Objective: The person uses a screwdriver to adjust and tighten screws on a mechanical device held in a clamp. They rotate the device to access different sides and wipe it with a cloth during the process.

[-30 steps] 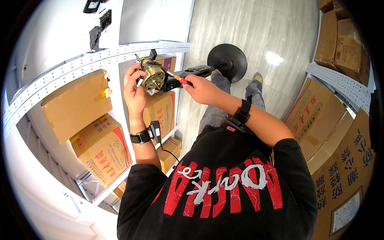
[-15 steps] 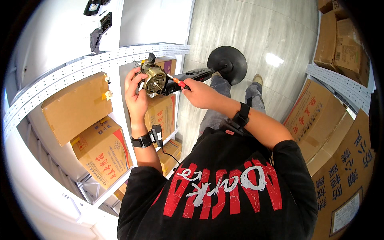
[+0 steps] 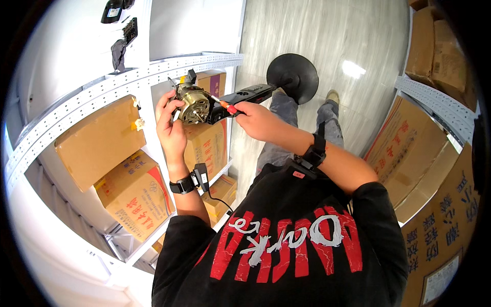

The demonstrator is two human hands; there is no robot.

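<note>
A bare brass-coloured electric fan motor (image 3: 195, 106) sits at the top of a black fan stand (image 3: 249, 95), whose round black base (image 3: 300, 77) rests on the floor. My left hand (image 3: 171, 128) is closed round the near left side of the motor, fingers bent over its casing. In my right hand (image 3: 258, 123) is a screwdriver (image 3: 228, 107) with a red and orange handle. Its shaft points up and left to the motor's right edge. Whether the tip sits in a screw is too small to tell.
White perforated shelving (image 3: 110, 82) runs along the left, with cardboard boxes (image 3: 99, 143) under it. On the white top lie a bit set (image 3: 130, 30), a dark cloth-like item (image 3: 118, 54) and a black container (image 3: 111, 12). More cartons (image 3: 409, 148) stand on racks at the right.
The view has shifted slightly. The motor looks turned a little, and my left fingers have shifted a little on it. The screwdriver stays against the motor's edge in my right hand.
</note>
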